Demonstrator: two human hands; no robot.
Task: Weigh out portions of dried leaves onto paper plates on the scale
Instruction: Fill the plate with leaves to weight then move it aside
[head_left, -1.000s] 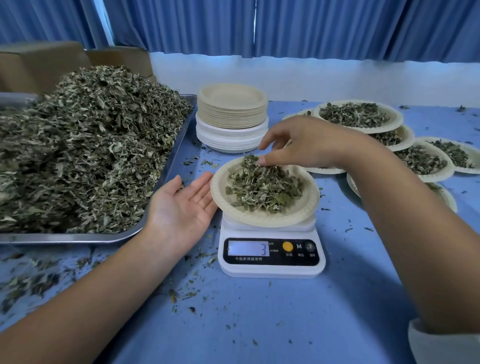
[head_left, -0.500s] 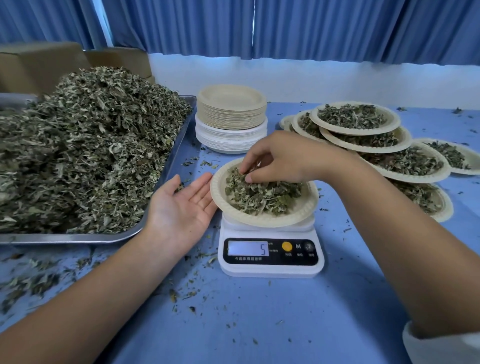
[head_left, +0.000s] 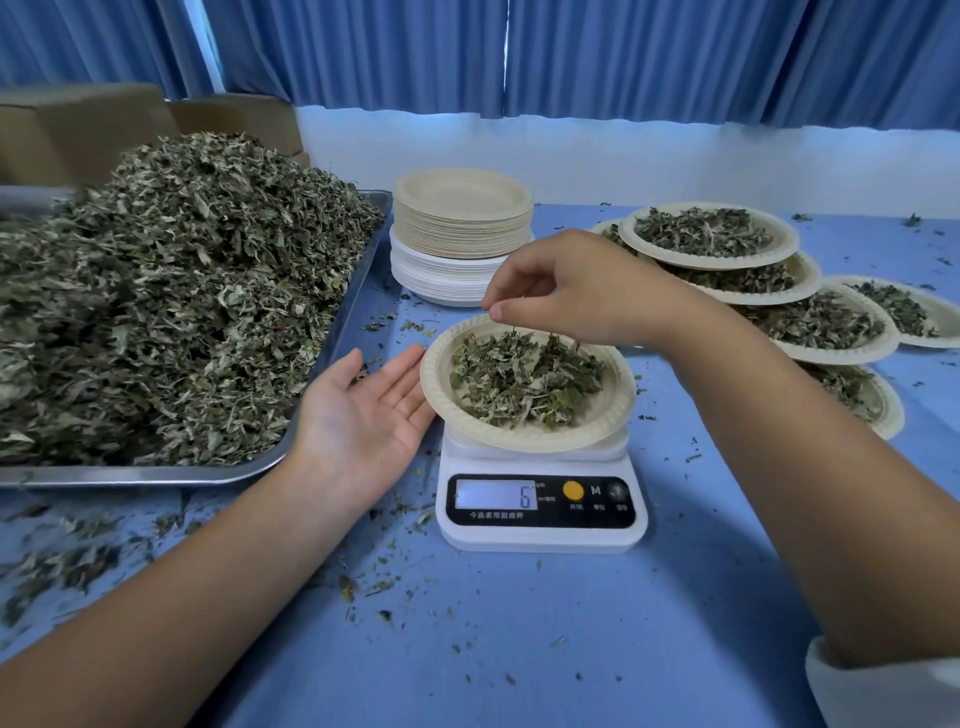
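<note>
Right hand (head_left: 587, 291) is up off the pile now. Half a second ago its fingers were down in the leaves (head_left: 524, 379) on the plate (head_left: 615, 415); now it hovers over the far rim, thumb and forefinger pinched together, and I can't tell if any leaf is between them. The plate sits on the scale (head_left: 540, 535), and the display (head_left: 496, 494) reads 6, up from 5, and from 3 a second ago. With no hand resting on the pile, I'd trust this number more, though I can't say what the target is. Left hand (head_left: 363, 410) hasn't shifted: palm up, fingers straight, tips just beside the plate's left rim. The tray (head_left: 332, 332) of loose leaves lies unchanged on the left.
</note>
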